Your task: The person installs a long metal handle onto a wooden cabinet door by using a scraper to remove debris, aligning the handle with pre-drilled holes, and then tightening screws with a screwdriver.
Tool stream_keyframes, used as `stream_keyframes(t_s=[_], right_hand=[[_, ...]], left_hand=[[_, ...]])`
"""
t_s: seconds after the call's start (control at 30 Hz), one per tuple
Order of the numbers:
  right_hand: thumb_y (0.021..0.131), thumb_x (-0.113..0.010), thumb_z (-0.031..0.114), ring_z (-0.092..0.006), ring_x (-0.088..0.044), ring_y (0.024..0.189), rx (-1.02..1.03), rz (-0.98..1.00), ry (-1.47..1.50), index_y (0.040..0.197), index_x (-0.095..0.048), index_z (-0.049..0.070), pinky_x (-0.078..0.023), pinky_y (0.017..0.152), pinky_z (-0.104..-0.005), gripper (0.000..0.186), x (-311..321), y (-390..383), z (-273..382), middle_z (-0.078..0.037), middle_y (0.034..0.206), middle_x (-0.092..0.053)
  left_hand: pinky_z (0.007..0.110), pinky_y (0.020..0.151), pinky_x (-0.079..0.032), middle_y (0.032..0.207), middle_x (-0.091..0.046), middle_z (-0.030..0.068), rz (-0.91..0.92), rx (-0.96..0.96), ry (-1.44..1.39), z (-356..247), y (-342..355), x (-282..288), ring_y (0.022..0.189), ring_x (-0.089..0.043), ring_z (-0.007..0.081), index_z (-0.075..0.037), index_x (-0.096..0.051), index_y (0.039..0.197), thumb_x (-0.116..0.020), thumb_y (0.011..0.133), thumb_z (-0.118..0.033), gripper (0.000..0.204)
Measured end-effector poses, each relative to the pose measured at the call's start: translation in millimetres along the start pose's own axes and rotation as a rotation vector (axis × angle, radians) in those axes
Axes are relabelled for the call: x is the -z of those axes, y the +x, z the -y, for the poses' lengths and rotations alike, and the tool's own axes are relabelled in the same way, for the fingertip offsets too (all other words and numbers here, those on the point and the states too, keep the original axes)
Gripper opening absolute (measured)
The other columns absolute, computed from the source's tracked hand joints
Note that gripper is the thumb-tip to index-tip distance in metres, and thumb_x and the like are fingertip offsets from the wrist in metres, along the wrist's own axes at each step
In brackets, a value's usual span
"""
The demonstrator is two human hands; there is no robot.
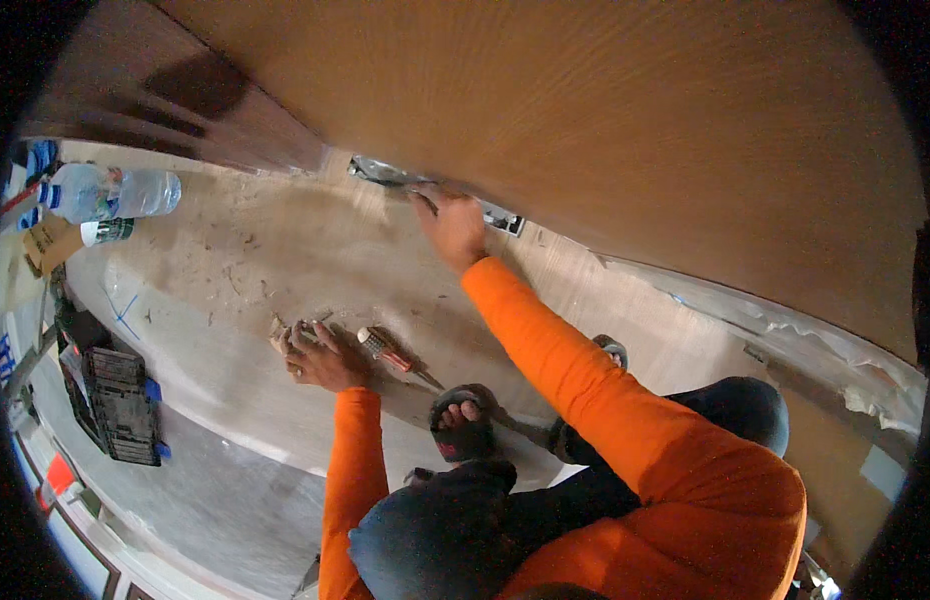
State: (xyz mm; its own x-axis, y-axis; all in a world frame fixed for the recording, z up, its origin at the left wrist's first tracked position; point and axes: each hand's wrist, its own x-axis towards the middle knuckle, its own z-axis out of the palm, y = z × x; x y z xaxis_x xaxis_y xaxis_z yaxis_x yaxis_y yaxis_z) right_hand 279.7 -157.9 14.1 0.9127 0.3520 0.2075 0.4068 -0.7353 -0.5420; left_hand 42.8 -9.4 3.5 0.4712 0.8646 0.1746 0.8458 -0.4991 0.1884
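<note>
Head | right hand (455,228) at half-hidden, apparently metal fitting (503,218) | left hand (327,360) by screwdriver (388,351) — hands' grip unclear

No text can be read, the clear bottle (145,192) and brown packet (53,243) being too blurred

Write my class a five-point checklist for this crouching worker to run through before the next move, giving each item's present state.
1. Right hand at the wooden panel's lower edge: ok.
2. Screwdriver near the left hand: ok, lying beside it.
3. Left hand empty: cannot tell, its palm is hidden.
4. Toes covered: not ok, they show in the sandal.
5. Floor free of debris: not ok, dark specks are scattered.
</note>
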Motion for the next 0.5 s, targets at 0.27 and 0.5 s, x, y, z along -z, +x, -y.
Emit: stream_keyframes(t_s=[0.27, 0.5], right_hand=[[0.088, -0.068, 0.008, -0.0172, -0.070, 0.063, -0.464, -0.346, 0.566, 0.101, -0.070, -0.002, -0.054, 0.057, -0.0272, 0.017, 52.3, -76.1, -37.6, -0.014, 0.085, -0.072], [0.090, -0.065, 0.020, -0.0313, -0.071, 0.077, -0.458, -0.011, 0.262, 0.104, -0.070, 0.004, -0.056, 0.073, -0.0367, 0.022, 108.2, -82.7, -66.0, -0.015, 0.092, -0.072]], left_hand=[[0.051, 0.096, -0.037, 0.137, -0.050, 0.0107, -0.091, -0.074, 0.029, 10.3, 2.6, -10.5, 0.127, -0.046, 0.0319, -0.014, -0.055, 0.121, -0.054, 0.092, -0.048, 0.044], [0.050, 0.101, -0.032, 0.138, -0.046, 0.0089, -0.070, -0.069, 0.096, 15.6, 0.9, -13.3, 0.126, -0.042, 0.0313, -0.016, -0.055, 0.124, -0.043, 0.098, -0.050, 0.044]])
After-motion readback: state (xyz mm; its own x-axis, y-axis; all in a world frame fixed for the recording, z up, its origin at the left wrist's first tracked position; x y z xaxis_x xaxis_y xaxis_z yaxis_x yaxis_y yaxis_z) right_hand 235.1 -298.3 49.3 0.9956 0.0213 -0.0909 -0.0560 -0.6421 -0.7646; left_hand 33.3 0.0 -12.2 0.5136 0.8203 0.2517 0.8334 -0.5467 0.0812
